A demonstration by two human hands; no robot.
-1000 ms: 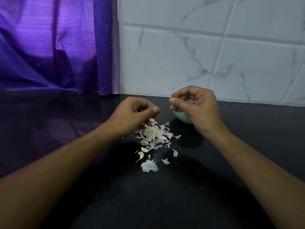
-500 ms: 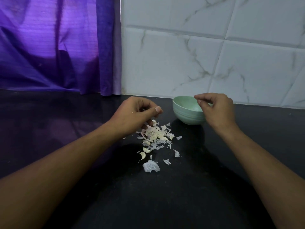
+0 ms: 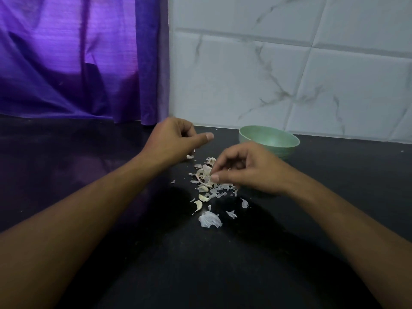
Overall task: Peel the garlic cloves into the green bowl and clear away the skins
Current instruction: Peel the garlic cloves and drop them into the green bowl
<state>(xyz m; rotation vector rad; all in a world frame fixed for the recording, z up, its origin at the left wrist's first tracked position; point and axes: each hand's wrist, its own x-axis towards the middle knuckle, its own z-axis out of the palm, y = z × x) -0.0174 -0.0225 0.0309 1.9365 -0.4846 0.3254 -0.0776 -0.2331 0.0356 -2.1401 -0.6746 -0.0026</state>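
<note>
The right hand [image 3: 245, 169] is positioned over the pile of skins [image 3: 207, 186] on the black counter [image 3: 200, 264], with thumb and fingertips pinching pieces at the top of the pile. The left hand [image 3: 176, 141] is held just left of the pile, fingers curled and thumb extended; whether it holds anything cannot be determined. The green bowl [image 3: 288, 151] stands behind the right hand, near the tiled wall [image 3: 278, 74]. One clove [image 3: 198, 205] lies at the pile's near edge.

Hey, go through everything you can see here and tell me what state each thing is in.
green bowl: upright on the counter, contents hidden.
garlic skins: loose pile, stray bits scattered nearby.
right hand: fingertips pinching into the garlic skins.
left hand: fingers curled, thumb out; contents unclear.
curtain: hanging closed.
</note>
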